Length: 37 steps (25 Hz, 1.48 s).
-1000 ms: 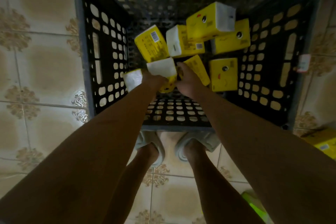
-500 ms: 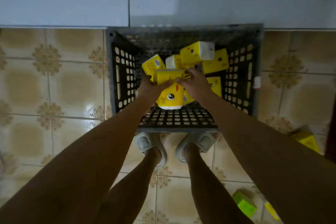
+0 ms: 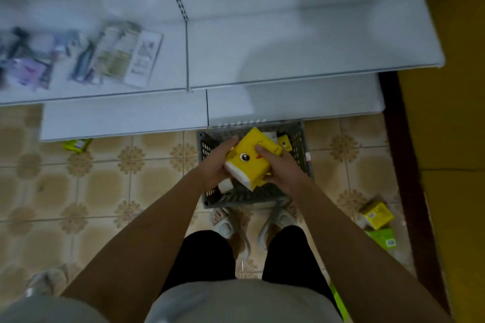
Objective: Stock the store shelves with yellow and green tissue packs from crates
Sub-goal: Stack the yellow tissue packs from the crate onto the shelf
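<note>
Both hands hold yellow tissue packs above the grey crate [image 3: 301, 136], which sits on the tiled floor [image 3: 105, 183] against the base of the white shelves [image 3: 288, 60]. Left hand [image 3: 214, 168] grips the left side of the bundle, fingers curled up along the top edge of the pack; a white pack end pokes out under its palm. Right hand [image 3: 282, 168] grips the right side — thumb laid across the printed face, fingers wrapped underneath. The top yellow tissue pack [image 3: 249, 162] is tilted, cartoon eye and beak facing up, white end toward the lower left. How many packs sit in the bundle is unclear; at least a second one shows below.

More yellow packs [image 3: 284, 142] remain in the crate at its far right corner. Loose on the floor: a yellow pack [image 3: 376, 214] and a green pack [image 3: 385, 238] at right, another green pack [image 3: 77, 144] under the left shelf edge, and a green sliver near the right leg at the bottom.

The left shelf bay carries blurred packaged goods [image 3: 115, 55] — too smeared to identify. The right bay is bare white. Person stands in grey slippers [image 3: 225, 223] just behind the crate, black shorts, light shirt.
</note>
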Each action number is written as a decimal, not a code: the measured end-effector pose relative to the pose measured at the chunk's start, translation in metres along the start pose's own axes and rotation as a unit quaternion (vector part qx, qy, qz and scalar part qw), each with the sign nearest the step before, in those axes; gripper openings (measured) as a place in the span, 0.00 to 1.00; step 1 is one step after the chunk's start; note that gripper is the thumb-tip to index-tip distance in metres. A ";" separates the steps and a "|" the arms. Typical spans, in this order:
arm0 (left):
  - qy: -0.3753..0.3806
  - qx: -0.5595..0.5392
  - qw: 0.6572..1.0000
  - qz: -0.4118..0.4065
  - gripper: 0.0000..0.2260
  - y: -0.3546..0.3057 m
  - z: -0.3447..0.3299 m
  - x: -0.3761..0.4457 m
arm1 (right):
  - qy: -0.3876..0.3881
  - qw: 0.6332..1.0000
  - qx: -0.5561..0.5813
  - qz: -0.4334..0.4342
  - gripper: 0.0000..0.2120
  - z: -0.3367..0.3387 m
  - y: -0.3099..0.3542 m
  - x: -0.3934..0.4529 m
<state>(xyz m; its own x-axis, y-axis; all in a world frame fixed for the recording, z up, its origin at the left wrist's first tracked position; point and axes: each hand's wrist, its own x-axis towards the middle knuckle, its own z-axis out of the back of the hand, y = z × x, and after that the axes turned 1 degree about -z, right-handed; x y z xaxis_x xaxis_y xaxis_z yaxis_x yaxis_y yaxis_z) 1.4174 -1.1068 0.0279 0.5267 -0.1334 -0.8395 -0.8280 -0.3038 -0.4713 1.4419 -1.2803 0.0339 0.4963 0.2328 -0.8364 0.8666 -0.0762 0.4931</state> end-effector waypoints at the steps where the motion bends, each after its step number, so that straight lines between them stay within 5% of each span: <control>1: -0.008 -0.029 0.999 -0.021 0.21 -0.007 -0.003 -0.018 | -0.025 0.999 0.015 0.027 0.20 -0.011 0.009 -0.019; 9: 0.061 -0.080 0.992 -0.079 0.43 -0.081 -0.057 -0.123 | -0.151 0.964 0.105 0.193 0.16 -0.067 0.081 -0.139; 13: 0.053 -0.054 0.988 -0.132 0.32 -0.139 -0.084 -0.168 | -0.158 0.954 0.009 0.254 0.26 -0.081 0.126 -0.180; 19: 0.072 -0.028 0.975 -0.210 0.29 -0.211 -0.115 -0.203 | -0.077 0.925 -0.074 0.365 0.25 -0.070 0.209 -0.218; 23: -0.019 -0.092 0.954 -0.286 0.19 -0.246 -0.149 -0.206 | -0.066 0.927 0.024 0.369 0.22 -0.061 0.264 -0.210; 27: -0.258 -0.014 0.846 -0.466 0.05 -0.260 -0.172 -0.181 | -0.099 0.930 0.102 0.340 0.19 -0.052 0.316 -0.174; 29: -0.289 0.048 0.807 -0.512 0.05 -0.267 -0.186 -0.170 | -0.116 0.932 0.076 0.335 0.21 -0.051 0.337 -0.153; 34: -0.273 0.150 0.816 -0.488 0.10 -0.288 -0.215 -0.142 | -0.129 0.927 -0.064 0.347 0.23 -0.056 0.371 -0.130; 37: -0.279 0.157 0.836 -0.446 0.15 -0.290 -0.219 -0.135 | -0.148 0.892 -0.214 0.371 0.21 -0.056 0.378 -0.119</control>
<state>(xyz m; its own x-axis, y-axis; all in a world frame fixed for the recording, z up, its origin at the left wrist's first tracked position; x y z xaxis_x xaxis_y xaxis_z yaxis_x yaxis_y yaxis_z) 1.6282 -1.2075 0.3369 0.8624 0.5014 -0.0702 -0.2090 0.2263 -0.9514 1.7078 -1.2822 0.3333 0.9714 0.0007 -0.2376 0.2273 0.2882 0.9302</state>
